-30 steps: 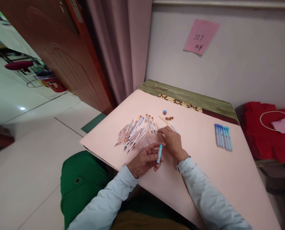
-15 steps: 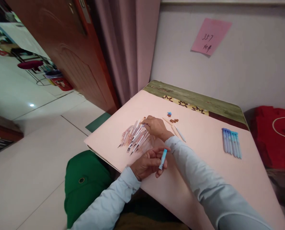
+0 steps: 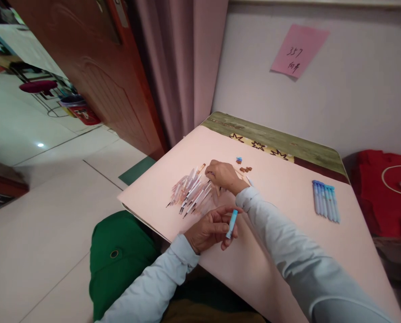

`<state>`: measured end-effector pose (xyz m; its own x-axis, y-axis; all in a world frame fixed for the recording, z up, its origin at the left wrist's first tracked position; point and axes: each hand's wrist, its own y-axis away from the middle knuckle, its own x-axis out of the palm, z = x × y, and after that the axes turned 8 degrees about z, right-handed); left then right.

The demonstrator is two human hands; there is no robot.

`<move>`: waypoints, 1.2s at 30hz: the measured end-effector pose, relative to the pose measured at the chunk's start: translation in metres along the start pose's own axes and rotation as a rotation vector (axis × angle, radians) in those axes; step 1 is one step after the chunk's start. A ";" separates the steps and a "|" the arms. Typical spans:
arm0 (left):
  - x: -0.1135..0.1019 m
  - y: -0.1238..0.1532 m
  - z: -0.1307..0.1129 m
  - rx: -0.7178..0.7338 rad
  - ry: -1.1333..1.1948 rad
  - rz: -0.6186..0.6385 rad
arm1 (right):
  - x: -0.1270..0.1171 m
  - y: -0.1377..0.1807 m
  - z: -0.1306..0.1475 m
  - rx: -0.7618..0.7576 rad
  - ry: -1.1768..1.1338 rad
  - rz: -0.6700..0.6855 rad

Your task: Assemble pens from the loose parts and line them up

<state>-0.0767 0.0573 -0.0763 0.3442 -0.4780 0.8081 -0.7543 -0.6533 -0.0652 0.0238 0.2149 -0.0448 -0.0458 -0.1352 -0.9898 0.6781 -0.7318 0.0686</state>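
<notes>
Left hand pinches a blue pen barrel. Right hand curls over the refill pile, its grip hidden. Singling out one refill likely needs a fine pinch.

My table has a pink sheet over most of it. On that: a messy pile of pen refills, a neat row of blue pens well apart, some brown bits, one tiny blue bit.
</notes>
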 end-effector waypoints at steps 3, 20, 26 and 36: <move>0.000 0.000 0.000 0.006 0.011 -0.001 | 0.002 -0.004 0.002 -0.146 -0.002 0.042; 0.000 -0.001 0.000 -0.019 -0.018 -0.032 | -0.009 -0.003 -0.009 -0.267 0.134 0.109; -0.001 -0.001 0.001 -0.012 -0.030 -0.025 | -0.007 -0.017 0.004 -0.350 0.203 0.212; -0.003 -0.001 0.002 -0.018 -0.025 -0.008 | 0.001 -0.024 -0.004 -0.394 0.189 0.203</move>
<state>-0.0759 0.0578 -0.0798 0.3637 -0.4876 0.7937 -0.7616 -0.6463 -0.0481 0.0099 0.2350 -0.0474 0.2260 -0.0987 -0.9691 0.8873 -0.3897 0.2466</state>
